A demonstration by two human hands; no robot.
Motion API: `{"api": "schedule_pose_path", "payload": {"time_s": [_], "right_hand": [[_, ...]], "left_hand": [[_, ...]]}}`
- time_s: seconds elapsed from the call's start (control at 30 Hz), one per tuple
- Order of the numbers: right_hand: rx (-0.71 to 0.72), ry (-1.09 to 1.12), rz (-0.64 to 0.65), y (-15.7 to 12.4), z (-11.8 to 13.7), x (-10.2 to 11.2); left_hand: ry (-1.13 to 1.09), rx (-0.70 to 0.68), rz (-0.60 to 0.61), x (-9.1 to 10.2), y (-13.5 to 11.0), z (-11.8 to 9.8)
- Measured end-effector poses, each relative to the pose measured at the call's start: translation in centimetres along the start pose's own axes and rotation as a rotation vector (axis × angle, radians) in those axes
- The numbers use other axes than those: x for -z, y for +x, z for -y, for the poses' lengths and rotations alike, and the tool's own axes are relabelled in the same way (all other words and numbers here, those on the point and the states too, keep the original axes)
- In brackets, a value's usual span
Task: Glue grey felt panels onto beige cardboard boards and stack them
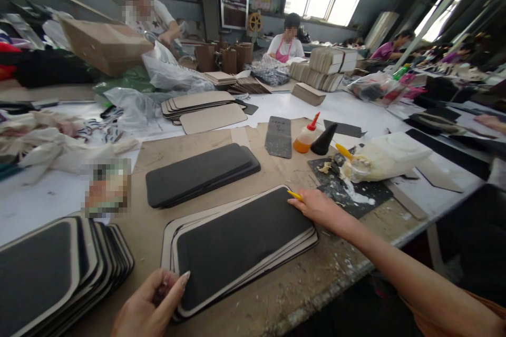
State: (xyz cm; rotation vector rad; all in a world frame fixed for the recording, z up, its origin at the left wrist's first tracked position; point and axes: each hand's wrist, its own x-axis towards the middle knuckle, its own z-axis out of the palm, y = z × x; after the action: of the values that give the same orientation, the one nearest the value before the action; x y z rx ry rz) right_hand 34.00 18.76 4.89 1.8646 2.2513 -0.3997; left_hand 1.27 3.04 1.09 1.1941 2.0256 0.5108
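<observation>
A stack of cream-edged boards topped with a black foam panel [241, 245] lies in front of me on the brown paper. My left hand [148, 305] rests at the stack's near left corner, its thumb pressing on the panel edge and its fingers curled. My right hand [318, 208] lies on the far right corner of the panel, closed on a small yellow tool [294, 195] whose tip pokes out. A separate pile of plain black foam panels [200, 174] sits just beyond.
Fanned finished panels [59, 268] lie at the near left. A white glue jug [385, 158], orange glue bottle [305, 139] and black cone [324, 141] stand at the right on a glue-smeared mat. Cardboard pieces, plastic bags and other seated workers fill the far table.
</observation>
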Motion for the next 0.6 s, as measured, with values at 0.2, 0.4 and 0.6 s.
{"api": "schedule_pose_path", "payload": {"time_s": [0.2, 0.4, 0.6], "right_hand": [[-0.020, -0.010, -0.102, -0.9, -0.5, 0.4], [0.007, 0.041, -0.102, -1.2, -0.5, 0.2], [0.096, 0.112, -0.160, -0.8, -0.6, -0.7]], "left_hand": [[-0.060, 0.072, -0.107, 0.4, -0.9, -1.5], [-0.224, 0.112, -0.139, 0.7, -1.1, -1.6], [-0.430, 0.001, -0.162, 0.5, -1.5, -1.5]]}}
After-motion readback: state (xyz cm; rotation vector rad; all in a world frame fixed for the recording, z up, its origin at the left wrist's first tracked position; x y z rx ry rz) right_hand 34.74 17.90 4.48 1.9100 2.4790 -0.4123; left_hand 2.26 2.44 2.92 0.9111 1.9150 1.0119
